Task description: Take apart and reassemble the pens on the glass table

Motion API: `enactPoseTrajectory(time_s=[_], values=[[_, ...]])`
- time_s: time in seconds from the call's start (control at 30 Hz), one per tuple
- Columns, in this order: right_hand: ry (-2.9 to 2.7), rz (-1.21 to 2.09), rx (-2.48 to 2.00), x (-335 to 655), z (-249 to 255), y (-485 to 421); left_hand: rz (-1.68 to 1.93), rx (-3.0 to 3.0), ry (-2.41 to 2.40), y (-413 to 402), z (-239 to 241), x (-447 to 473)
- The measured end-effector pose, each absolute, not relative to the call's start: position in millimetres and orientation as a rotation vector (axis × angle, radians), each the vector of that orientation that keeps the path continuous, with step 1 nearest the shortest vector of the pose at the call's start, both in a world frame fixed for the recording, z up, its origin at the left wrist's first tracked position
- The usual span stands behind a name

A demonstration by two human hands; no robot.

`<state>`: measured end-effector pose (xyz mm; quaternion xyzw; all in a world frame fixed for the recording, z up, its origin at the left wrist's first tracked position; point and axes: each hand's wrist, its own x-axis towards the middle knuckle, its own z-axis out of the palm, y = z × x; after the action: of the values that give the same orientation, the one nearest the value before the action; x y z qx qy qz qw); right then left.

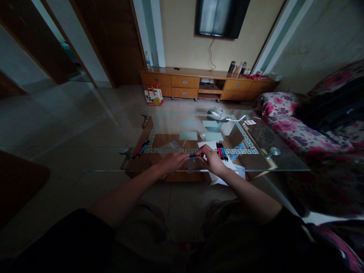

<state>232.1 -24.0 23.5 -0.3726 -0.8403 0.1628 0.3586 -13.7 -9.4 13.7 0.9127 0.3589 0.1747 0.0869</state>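
Held piece: slim dark pen with a blue section (193,156), roughly level between both hands, above the near edge of the clear glass table with a key-pattern border (167,123).
Left hand (171,162): fingers nearly closed, pinching the pen's left end.
Right hand (211,159): fingers curled, thumb and fingertips gripping its right end.
Pens, right: row of red, blue and black pens (222,151) on white paper sheet (231,165), just beside right hand.
Pens, left: red, blue and black pen cluster (140,149).
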Motion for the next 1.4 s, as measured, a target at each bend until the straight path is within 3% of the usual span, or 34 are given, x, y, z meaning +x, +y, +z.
enactPoseTrajectory(time_s=[0.53, 0.97, 1.4], values=[[-2.094, 0.403, -0.979, 232.2, 21.1, -22.9, 0.509, 2.704, 1.074, -11.5, 18.3, -14.9], [-1.625, 0.773, -1.116, 225.8, 14.2, -17.2, 0.538, 2.754, 1.187, -9.6, 15.7, -14.7], [-1.484, 0.795, -1.115, 230.8, 10.9, -10.4, 0.515, 2.774, 1.243, -10.7, 16.9, -15.6]])
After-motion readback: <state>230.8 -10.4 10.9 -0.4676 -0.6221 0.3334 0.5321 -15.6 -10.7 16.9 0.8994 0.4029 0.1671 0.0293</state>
